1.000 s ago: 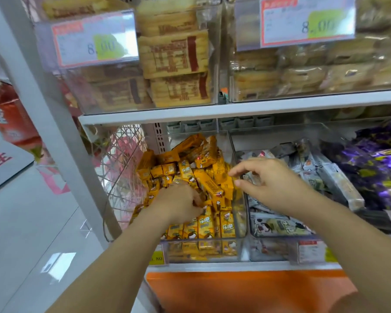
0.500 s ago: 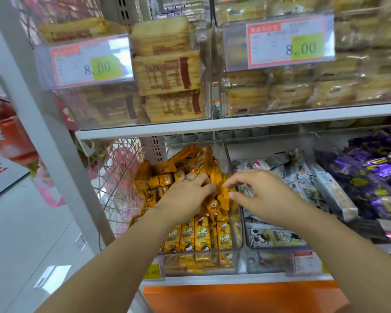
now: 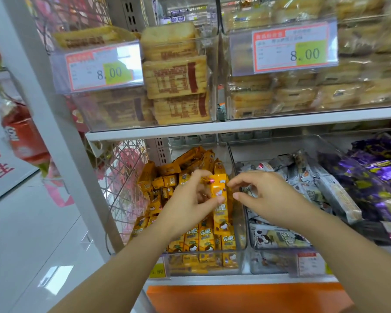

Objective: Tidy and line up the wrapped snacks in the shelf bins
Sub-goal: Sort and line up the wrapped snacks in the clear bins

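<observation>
since last frame: left hand [image 3: 191, 201] has lifted one yellow snack pack [image 3: 219, 193] up out of the heap, where half a second back both hands were still pressed into the pile; view has tipped up a bit too
left fingers: thumb and fingertips [image 3: 220, 199] pinched on that pack, holding it upright above the others
right fingers: right hand [image 3: 266, 197] sits just beside the pack, fingers curled and spread, nothing in them, not touching it as far as can be seen
where the pack is: over the right side of the yellow snack bin [image 3: 203, 263], near the clear wall shared with the grey snack bin [image 3: 278, 242]
rest of the bin: front row of yellow packs [image 3: 201, 239] stands neat and upright, back half is a jumbled heap [image 3: 167, 181]
step in hand: looks like pulling loose packs one at a time to add them to the lined-up rows
next move: probably turn it label forward and slot it upright behind the front row, right hand steadying the neighbours so they don't topple
progress: early-ish, most of the heap not yet sorted, grey and purple snacks [image 3: 375, 177] look untouched
</observation>
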A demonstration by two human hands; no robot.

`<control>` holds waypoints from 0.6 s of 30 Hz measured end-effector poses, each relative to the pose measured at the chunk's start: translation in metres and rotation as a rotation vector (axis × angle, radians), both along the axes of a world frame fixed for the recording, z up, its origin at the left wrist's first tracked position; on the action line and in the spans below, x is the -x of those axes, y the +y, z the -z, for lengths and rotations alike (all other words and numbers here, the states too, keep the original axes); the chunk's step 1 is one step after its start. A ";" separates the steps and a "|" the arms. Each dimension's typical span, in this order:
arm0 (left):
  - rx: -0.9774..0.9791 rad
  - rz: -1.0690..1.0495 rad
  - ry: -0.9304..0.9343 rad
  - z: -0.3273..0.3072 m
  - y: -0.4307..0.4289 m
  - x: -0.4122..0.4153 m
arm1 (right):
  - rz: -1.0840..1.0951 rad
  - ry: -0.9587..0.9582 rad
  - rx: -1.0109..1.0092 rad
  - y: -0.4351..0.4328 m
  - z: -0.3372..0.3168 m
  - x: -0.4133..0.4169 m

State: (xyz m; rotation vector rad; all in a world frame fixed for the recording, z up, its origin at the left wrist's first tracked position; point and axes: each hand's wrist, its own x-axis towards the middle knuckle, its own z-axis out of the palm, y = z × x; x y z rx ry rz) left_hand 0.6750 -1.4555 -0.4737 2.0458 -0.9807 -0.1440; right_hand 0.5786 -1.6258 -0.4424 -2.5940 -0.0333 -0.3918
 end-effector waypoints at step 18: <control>-0.387 -0.162 -0.550 -0.003 -0.031 -0.016 | 0.026 -0.020 -0.067 -0.002 0.000 -0.002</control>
